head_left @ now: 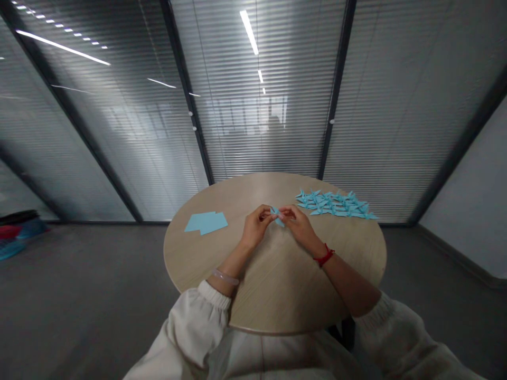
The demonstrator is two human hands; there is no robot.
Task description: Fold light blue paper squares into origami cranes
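Between my two hands, over the middle of the table, is a small folded blue paper piece (279, 221), pointed like an origami crane. My left hand (256, 226) pinches its left side with thumb and fingertips. From the right, my right hand (298, 224) pinches the other side, close to the left fingertips. The fingers cover much of the piece, so its exact folds are hard to make out. To the right lie several finished blue paper cranes (332, 205), set close together in rows. Flat blue paper sheets (206, 221) rest left of my left hand, partly overlapping.
The round wooden table (277, 295) reaches close to my body. Behind it stands a glass wall with blinds (261, 142) and dark frames. Blue and red items (19, 232) sit on the floor at far left. A white wall (471, 195) is at the right.
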